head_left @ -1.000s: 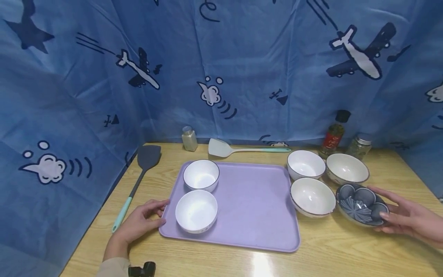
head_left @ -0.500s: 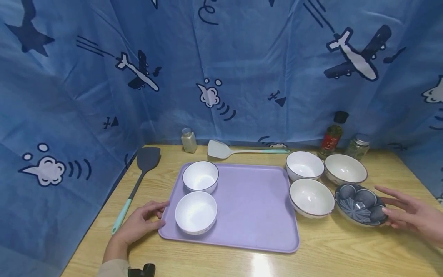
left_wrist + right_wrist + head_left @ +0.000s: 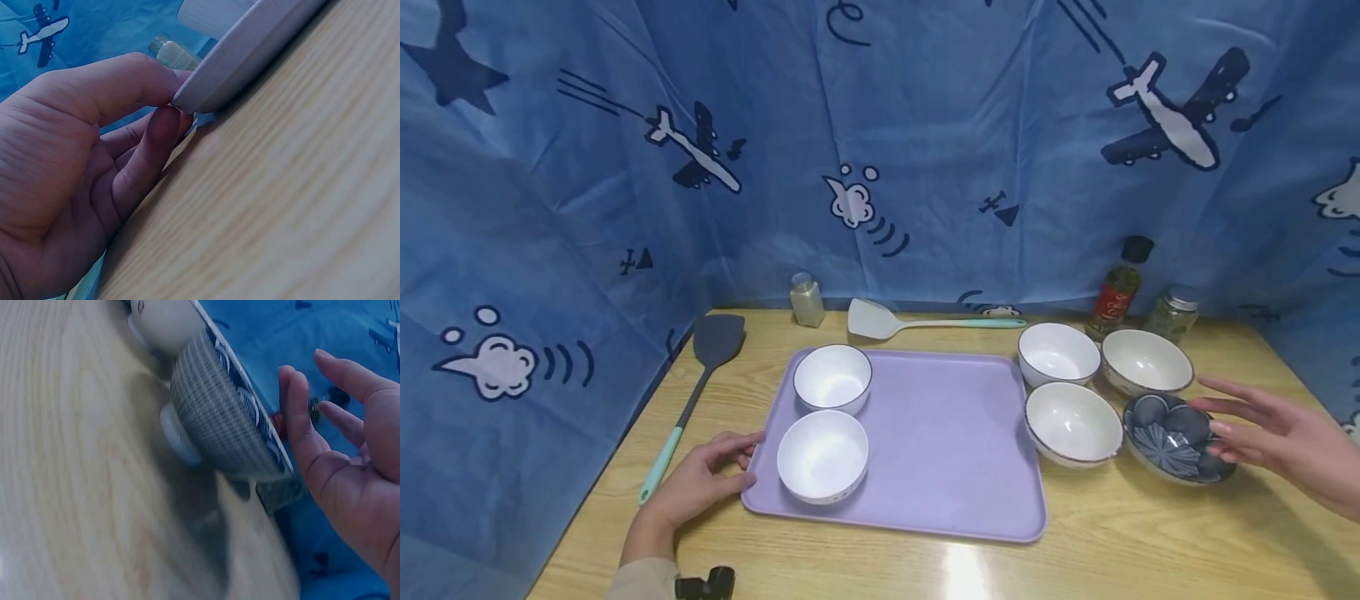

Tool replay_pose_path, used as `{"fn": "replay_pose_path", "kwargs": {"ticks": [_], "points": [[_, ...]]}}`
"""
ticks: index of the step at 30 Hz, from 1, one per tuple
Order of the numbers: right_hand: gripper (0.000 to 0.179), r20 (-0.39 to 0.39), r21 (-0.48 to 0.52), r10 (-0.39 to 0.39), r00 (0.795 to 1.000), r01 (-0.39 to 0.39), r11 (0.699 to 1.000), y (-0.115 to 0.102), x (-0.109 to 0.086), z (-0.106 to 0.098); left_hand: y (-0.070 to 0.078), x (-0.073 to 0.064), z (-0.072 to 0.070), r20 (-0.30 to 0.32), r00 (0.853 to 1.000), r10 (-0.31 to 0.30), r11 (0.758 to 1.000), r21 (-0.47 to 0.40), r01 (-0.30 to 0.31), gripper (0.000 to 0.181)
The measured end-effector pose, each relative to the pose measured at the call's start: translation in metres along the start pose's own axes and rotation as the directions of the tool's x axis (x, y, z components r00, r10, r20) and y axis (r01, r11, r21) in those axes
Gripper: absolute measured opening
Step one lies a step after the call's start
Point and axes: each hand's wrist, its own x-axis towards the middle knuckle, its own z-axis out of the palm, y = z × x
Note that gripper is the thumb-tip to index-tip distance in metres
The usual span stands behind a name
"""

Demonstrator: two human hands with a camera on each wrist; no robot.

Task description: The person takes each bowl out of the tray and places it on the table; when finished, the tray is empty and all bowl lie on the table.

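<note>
My left hand (image 3: 703, 475) pinches the left rim of a lilac tray (image 3: 955, 442); in the left wrist view the thumb and fingers meet at the tray's edge (image 3: 250, 56). Two white bowls, a back one (image 3: 833, 375) and a front one (image 3: 823, 458), stand on the tray's left side. My right hand (image 3: 1281, 437) hovers with spread fingers over the right side of a dark blue patterned bowl (image 3: 1172, 437). From the right wrist, the hand (image 3: 362, 462) appears apart from that bowl (image 3: 219, 412), which rests on the table.
A cream bowl (image 3: 1073, 423), a white bowl (image 3: 1058, 354) and another cream bowl (image 3: 1146, 362) cluster beside the tray's right edge. Behind stand a sauce bottle (image 3: 1118, 292), a glass jar (image 3: 1172, 315), a shaker (image 3: 807, 300) and a white spatula (image 3: 876, 321). A dark spatula (image 3: 718, 342) lies left.
My right hand has let go of the dark blue bowl and risen slightly above its rim. The left hand, the tray and the bowls have stayed in place.
</note>
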Motion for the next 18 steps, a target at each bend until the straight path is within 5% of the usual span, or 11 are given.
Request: {"fn": "replay_pose_path", "kwargs": {"ticks": [9,18], "points": [[0.056,0.124,0.178,-0.12,0.985,0.097,0.979,-0.041,0.023,0.017,0.002,-0.002,-0.002,0.0,1.0,-0.005,1.0,0.007,0.005,0.058],[0.052,0.181,0.22,-0.103,0.978,0.062,0.974,-0.078,0.049,0.048,0.005,-0.003,-0.001,0.0,1.0,-0.015,1.0,0.014,0.015,0.057]]}}
